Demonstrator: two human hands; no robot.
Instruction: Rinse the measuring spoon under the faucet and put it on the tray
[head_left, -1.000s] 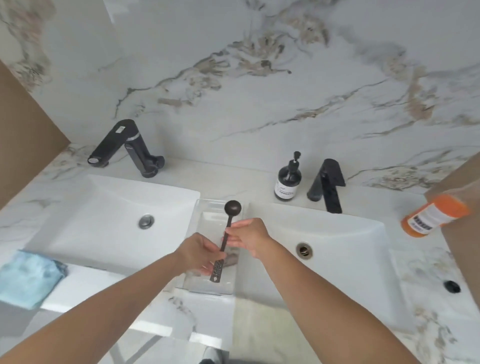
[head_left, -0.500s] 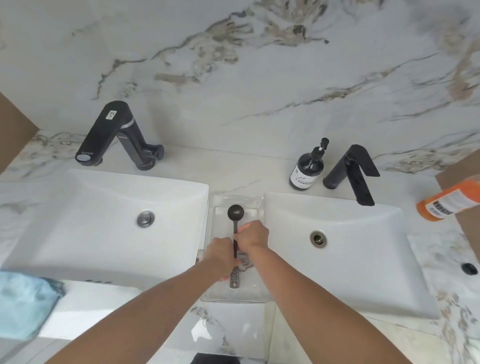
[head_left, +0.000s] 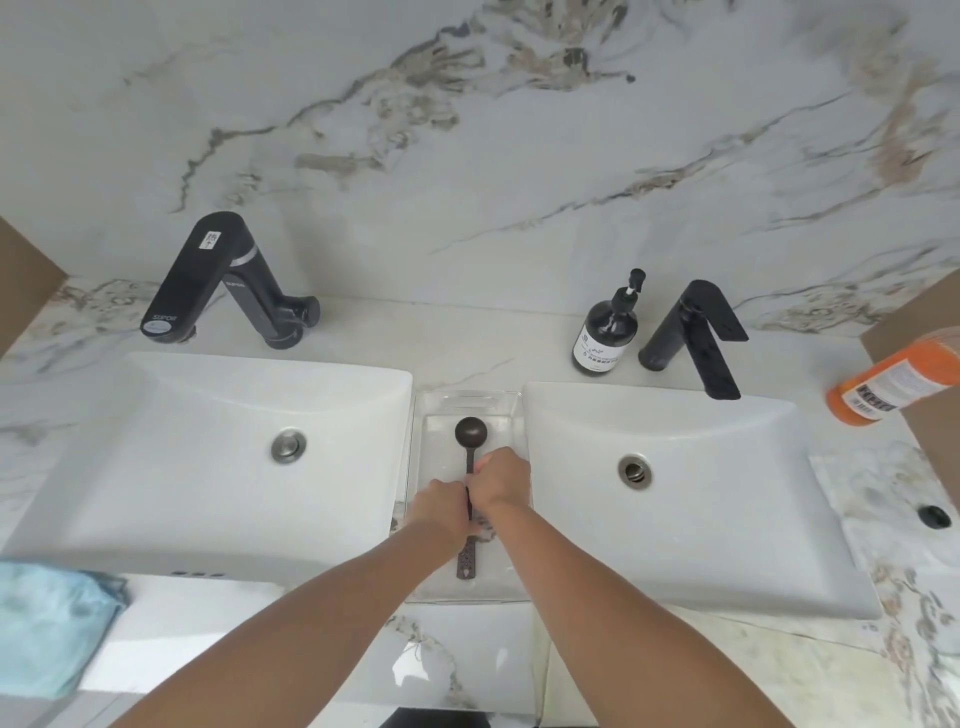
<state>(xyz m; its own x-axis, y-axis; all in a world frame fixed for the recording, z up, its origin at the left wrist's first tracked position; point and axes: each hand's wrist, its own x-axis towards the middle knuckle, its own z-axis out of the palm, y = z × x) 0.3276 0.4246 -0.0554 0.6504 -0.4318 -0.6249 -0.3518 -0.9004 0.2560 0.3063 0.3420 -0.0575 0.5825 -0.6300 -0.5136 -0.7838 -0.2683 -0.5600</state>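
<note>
1. A marble wall (head_left: 467, 156) rises behind a marble counter (head_left: 467, 338).
2. Two white sinks sit side by side: the left sink (head_left: 156, 415) and the right sink (head_left: 753, 452), each with a metal drain.
3. A black faucet stands behind each: the left faucet (head_left: 208, 280) and the right faucet (head_left: 696, 332).
4. A clear tray (head_left: 498, 405) fills the gap between the sinks.
5. A blue cloth (head_left: 47, 629) lies on the counter's near left edge.
6. An orange bottle (head_left: 893, 379) lies tipped at the far right.
7. A dark soap bottle (head_left: 605, 332) stands just left of the right faucet.
8. The left hand (head_left: 441, 506) and right hand (head_left: 496, 480) meet over the tray, both closed around the spoon's handle, fingers curled tight.
9. The dark spoon (head_left: 470, 431) lies lengthwise in the tray, bowl toward the wall, pierced handle end poking out below the hands. I cannot tell whether it rests on the tray floor or is held just above it.
</note>
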